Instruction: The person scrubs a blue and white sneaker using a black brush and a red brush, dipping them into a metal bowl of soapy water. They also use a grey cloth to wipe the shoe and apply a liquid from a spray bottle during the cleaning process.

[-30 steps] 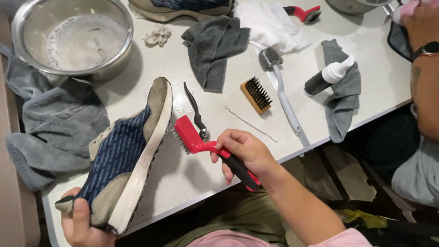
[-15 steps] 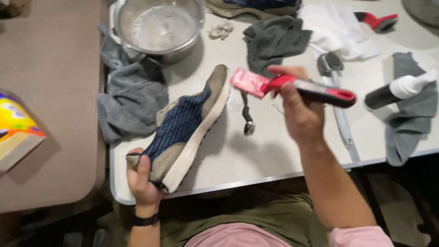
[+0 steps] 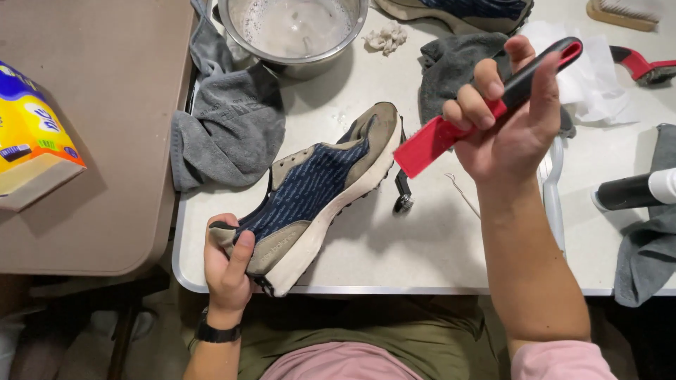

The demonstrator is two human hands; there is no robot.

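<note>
Navy and tan sneaker (image 3: 310, 197) lying on its side at the white table's (image 3: 436, 260) near edge, toe towards 1 o'clock, heel towards 7; off-white sole grubby, facing 4 o'clock. Left hand (image 3: 227, 264) closed around the heel, thumb pressed on the tan heel panel, black watch (image 3: 215, 331) on the wrist. Right hand (image 3: 510, 127) at 3 o'clock from the toe, fingers wrapped tight round the black grip of a red-headed brush (image 3: 486, 105), head angled down just off the toe; touching or not, hard to tell. Small black tool (image 3: 403, 193) just beside the toe, a white-handled tool partly hidden behind the right wrist. Steel bowl (image 3: 292, 32) of cloudy water at 12 o'clock. Grey cloth (image 3: 225, 127) at 10 o'clock, another (image 3: 451, 70) at 1. Second sneaker (image 3: 458, 10) at the far edge. Black and white bottle (image 3: 634, 190) at 3 o'clock. Yellow package (image 3: 32, 141) on the brown table at 9 o'clock.
</note>
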